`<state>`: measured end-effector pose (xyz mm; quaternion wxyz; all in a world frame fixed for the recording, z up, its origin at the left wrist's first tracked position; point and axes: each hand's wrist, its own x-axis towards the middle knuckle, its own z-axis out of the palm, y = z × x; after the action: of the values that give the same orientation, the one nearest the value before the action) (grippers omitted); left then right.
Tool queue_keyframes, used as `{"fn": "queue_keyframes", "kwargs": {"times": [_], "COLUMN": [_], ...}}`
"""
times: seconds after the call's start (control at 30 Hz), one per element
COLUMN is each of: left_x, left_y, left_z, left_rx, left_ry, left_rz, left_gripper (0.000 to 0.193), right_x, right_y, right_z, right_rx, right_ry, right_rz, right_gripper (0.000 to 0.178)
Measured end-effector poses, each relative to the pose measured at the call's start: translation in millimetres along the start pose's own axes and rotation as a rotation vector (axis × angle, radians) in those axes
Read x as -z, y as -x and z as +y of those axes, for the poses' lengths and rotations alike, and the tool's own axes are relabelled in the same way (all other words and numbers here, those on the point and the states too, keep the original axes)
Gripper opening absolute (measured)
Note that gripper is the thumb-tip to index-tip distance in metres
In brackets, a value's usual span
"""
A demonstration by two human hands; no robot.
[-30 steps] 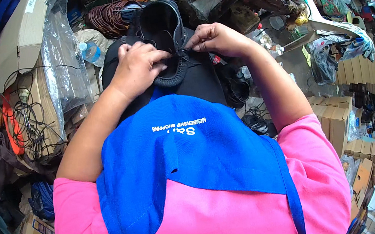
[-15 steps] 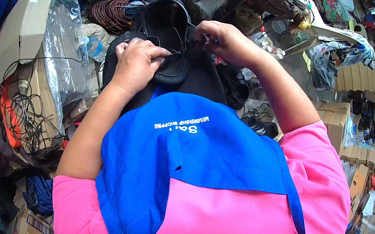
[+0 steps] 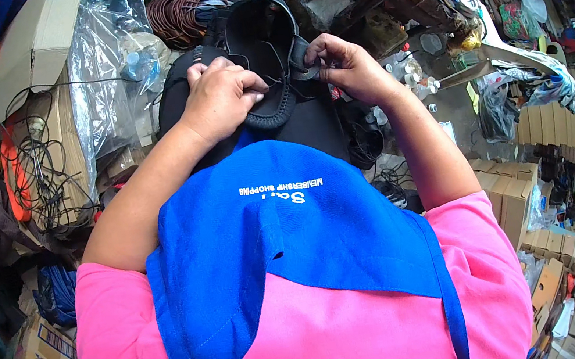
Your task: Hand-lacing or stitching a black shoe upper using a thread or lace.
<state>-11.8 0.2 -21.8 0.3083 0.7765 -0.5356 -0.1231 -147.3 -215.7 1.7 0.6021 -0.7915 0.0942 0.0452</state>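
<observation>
Biggest in view: the person's pink shirt point(image 3: 342, 342) with a blue apron point(image 3: 290, 246) over it, filling the 6 o'clock half of the picture. Both bare forearms run up from there toward 12 o'clock.

Next, the clutter: cardboard box point(image 3: 33, 46) at 10 o'clock, clear plastic bag point(image 3: 105, 80) just beside it, tangled black cables point(image 3: 41, 172) at 9 o'clock, coil of brown cord point(image 3: 177, 14) at 11 o'clock, stacked small cartons point(image 3: 531, 217) at 4 o'clock.

Work item: black shoe point(image 3: 269, 56) at 12 o'clock, held above the apron's top edge, opening facing the camera, stitched rim toward the person.

Left hand point(image 3: 220, 100) is clamped on the shoe's near left rim, fingers curled over the stitched edge, thumb on top. Right hand point(image 3: 349, 66) is pinched together on the shoe's right rim at a small black strap; a thin black thread point(image 3: 287, 79) crosses the opening between the hands.

Versus 1 s ago: the shoe sits higher and is turned more open to the camera; earlier the knuckles covered most of the opening. The hands have spread a little along the rim and both keep their hold. Shirt, apron and clutter are unchanged apart from a slight camera shift
</observation>
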Motion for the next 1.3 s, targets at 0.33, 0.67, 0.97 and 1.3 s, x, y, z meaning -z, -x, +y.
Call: {"fn": "queue_keyframes", "kwargs": {"times": [0.33, 0.67, 0.97, 1.3], "left_x": [4.3, 2.9, 1.9, -0.4], "left_y": [1.7, -13.4, -4.5, -13.3], "left_z": [23.0, 1.2, -8.3, -9.8], "left_rx": [0.224, -0.041, -0.093, -0.112], "left_ry": [0.176, 0.008, 0.029, 0.017], "left_rz": [-0.037, 0.084, 0.071, 0.033], "left_gripper": [0.011, 0.009, 0.015, 0.015], "right_x": [-15.7, -5.9, 4.2, 17.9], "right_y": [11.1, 5.3, 0.8, -15.3], "right_z": [-28.3, 3.7, -5.7, 13.8], "right_rx": [-0.002, -0.107, -0.060, -0.191], "right_ry": [0.198, 0.040, 0.191, -0.122], "right_rz": [0.147, 0.103, -0.049, -0.185], "right_gripper": [0.034, 0.036, 0.021, 0.025]}}
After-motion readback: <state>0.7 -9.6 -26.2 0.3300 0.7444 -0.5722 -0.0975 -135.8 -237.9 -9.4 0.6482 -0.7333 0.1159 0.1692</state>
